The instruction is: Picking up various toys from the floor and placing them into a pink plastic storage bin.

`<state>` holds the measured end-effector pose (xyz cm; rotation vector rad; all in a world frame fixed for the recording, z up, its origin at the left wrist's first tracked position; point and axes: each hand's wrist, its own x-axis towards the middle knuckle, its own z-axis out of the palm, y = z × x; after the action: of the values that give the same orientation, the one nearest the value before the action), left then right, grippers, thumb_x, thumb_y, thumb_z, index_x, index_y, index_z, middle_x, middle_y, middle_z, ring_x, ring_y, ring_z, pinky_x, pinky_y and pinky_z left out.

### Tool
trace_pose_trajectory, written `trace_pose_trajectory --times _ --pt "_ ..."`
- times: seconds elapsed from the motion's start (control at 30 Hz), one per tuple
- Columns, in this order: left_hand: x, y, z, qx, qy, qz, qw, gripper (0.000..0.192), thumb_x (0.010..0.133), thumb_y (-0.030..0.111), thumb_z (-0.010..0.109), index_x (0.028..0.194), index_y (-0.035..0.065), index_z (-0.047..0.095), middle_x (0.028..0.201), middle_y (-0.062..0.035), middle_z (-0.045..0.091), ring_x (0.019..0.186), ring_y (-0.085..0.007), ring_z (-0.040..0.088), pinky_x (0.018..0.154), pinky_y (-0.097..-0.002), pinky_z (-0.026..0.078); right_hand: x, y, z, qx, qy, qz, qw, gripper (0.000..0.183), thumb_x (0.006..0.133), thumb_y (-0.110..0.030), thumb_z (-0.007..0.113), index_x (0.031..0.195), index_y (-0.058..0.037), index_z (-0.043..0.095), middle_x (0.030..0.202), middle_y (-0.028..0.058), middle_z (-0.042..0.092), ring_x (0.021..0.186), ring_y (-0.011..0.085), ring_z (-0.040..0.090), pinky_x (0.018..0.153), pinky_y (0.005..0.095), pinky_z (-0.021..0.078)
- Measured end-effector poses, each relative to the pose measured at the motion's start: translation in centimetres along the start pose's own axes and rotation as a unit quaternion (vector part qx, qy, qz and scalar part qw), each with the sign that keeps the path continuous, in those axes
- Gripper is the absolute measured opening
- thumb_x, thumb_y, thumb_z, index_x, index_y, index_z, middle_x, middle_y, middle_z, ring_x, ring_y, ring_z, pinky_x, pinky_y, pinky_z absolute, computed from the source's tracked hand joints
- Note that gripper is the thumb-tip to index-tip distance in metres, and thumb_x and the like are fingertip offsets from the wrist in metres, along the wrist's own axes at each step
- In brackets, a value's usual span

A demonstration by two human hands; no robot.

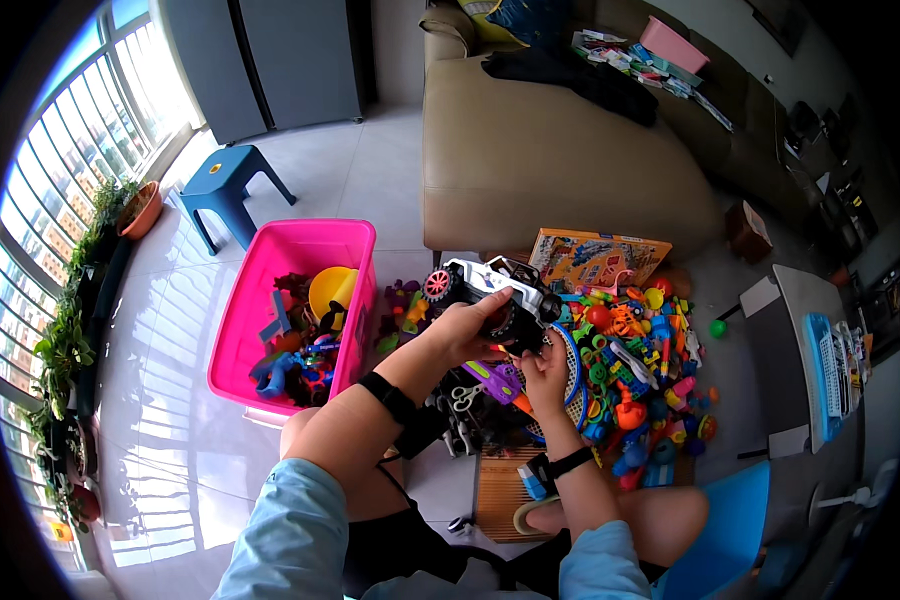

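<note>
A white toy off-road car with black tyres and a red wheel hub is raised in front of me, tilted. My left hand grips its side, thumb on the body. At its lower black edge, the bent fingers of my right hand are also on it; what the fingertips hold there is partly hidden. Below the hands lie a purple toy gun, light green scissors and blue-rimmed toy rackets. A heap of colourful plastic toys spreads to the right.
A pink plastic bin with toys inside stands at left, near a blue stool. Behind the heap, an orange boxed puzzle or game leans by the brown sofa. A blue chair and a grey table are at right.
</note>
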<state>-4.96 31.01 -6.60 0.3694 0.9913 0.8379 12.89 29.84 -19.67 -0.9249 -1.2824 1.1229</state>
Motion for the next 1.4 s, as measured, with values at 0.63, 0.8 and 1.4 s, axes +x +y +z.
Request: trace_pose_trajectory --times 0.63,0.8,1.4 --pt "-3.1 3.5 -3.1 -0.074 0.020 0.114 0.990 0.030 0.078 0.023 0.054 0.101 0.0038 0.053 0.095 -0.0090 0.059 0.083 -0.0231 0.058 0.076 -0.0375 0.048 -6.1 11.8 -6.9 -0.583 -0.115 0.275 0.756 0.052 0.075 -0.020 0.067 0.121 -0.0057 0.048 0.106 0.0157 0.058 0.098 0.0318 0.057 0.084 0.0433 0.0468" --pt "-6.3 4.9 -7.8 -0.116 0.109 0.131 0.978 0.023 0.079 0.020 0.052 0.097 0.0052 0.052 0.088 -0.0076 0.058 0.081 -0.0231 0.056 0.073 -0.0384 0.047 -5.3 10.2 -6.7 -0.524 -0.145 0.268 0.795 0.042 0.069 -0.029 0.069 0.097 -0.0010 0.055 0.090 0.0159 0.059 0.084 0.0350 0.058 0.071 0.0431 0.0466" --pt "-19.2 7.1 -22.5 -0.395 0.290 0.456 0.743 0.033 0.075 0.026 0.058 0.100 0.0063 0.051 0.090 -0.0089 0.059 0.081 -0.0236 0.059 0.070 -0.0426 0.050 -3.5 -2.4 23.9 0.147 -0.224 0.352 0.897 0.019 0.088 -0.024 0.055 0.086 -0.0061 0.047 0.065 0.0011 0.050 0.047 0.0066 0.044 0.037 0.0194 0.0335"
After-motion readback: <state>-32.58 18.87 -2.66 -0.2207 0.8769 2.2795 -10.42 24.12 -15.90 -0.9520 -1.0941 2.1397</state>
